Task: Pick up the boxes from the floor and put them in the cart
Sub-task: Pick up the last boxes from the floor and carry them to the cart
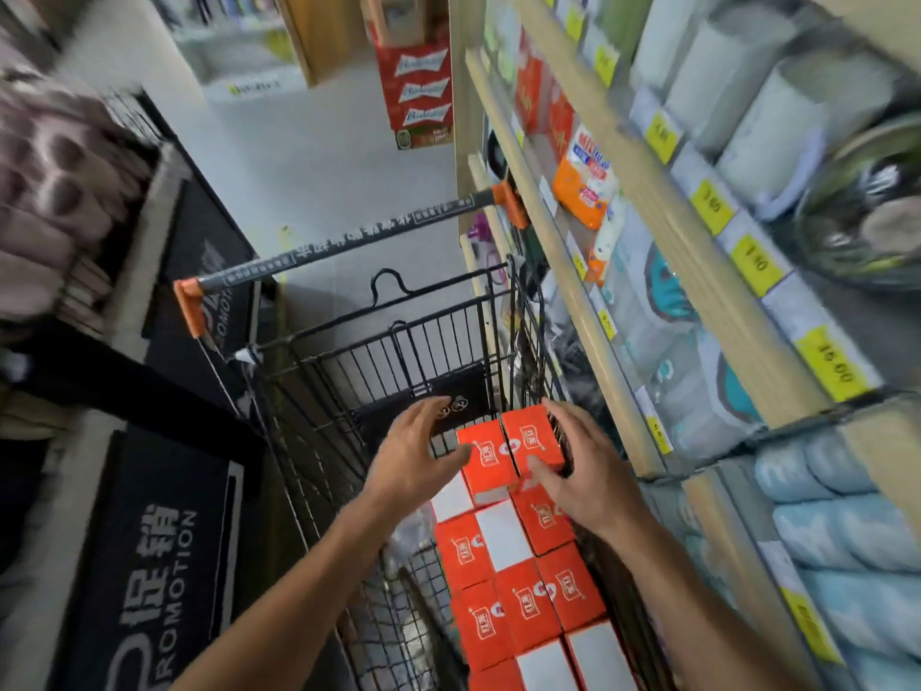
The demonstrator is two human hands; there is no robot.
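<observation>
head: shop aisle, pale floor [319, 157], stocked shelves [648, 271] on the right | black wire cart [398, 351] beside shelves | orange boxes [518, 591] stacked in cart | left hand [416, 461] spread, thumb touching top box [491, 463], gripping nothing | right hand [580, 471] spread, resting on neighbouring box [533, 433]

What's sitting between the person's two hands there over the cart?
In the head view, two orange boxes stand side by side on the stack in the cart, between the left hand and right hand. Both hands are open.
</observation>
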